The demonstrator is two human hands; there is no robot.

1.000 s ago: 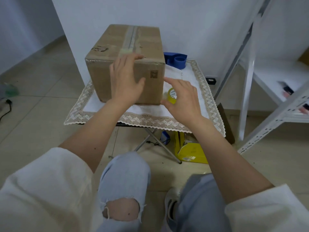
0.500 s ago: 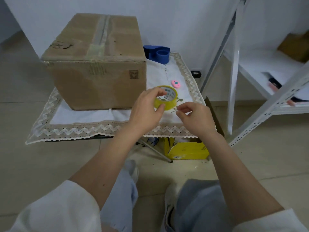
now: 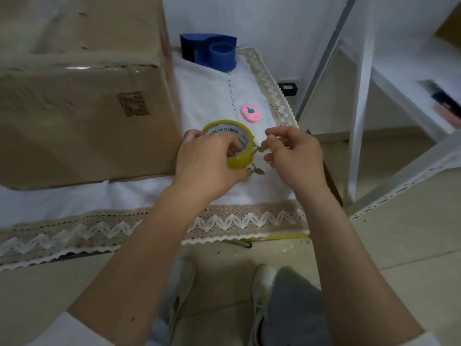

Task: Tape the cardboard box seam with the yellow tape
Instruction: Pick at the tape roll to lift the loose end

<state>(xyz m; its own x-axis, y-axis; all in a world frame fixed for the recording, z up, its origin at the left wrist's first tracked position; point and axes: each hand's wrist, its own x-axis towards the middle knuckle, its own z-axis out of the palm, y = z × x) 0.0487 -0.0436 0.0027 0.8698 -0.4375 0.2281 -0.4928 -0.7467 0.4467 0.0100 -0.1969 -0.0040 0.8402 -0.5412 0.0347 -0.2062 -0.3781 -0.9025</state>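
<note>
Tape roll (image 3: 230, 143) held near table's (image 3: 74, 201) front edge.
Roll is gripped by left hand (image 3: 209, 162), fingers curled; right hand (image 3: 291, 156) is loosely curled beside it; box (image 3: 79, 96) alongside.

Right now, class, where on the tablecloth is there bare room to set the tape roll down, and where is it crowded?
Bare cloth lies between the cardboard box and the pink cutter, in front of the blue dispenser. Another strip runs from the box to the lace border. It is crowded where the left hand grips the tape roll beside the right hand.
</note>
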